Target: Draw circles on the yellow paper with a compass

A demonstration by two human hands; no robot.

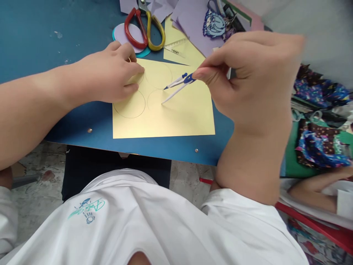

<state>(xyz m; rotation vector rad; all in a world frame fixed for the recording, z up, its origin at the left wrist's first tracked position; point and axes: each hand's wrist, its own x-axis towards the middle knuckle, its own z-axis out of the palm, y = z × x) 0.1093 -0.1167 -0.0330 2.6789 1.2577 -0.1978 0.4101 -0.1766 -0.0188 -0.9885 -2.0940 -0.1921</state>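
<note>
A sheet of yellow paper lies on the blue table, with several thin pencil circles on it. One circle, near the middle of the sheet, is only partly drawn. My right hand pinches the top of a drawing compass, which leans over the sheet with its legs a little apart. Both compass tips are at the paper, by the partial circle. My left hand rests on the upper left of the sheet, fingers bent and apart, holding nothing; it covers part of the circles there.
Scissors with red and yellow handles lie on cut paper discs beyond my left hand. A clear ruler, purple paper and a blue-and-white keychain lie behind the sheet. At the right, another person's arm is near a patterned pouch.
</note>
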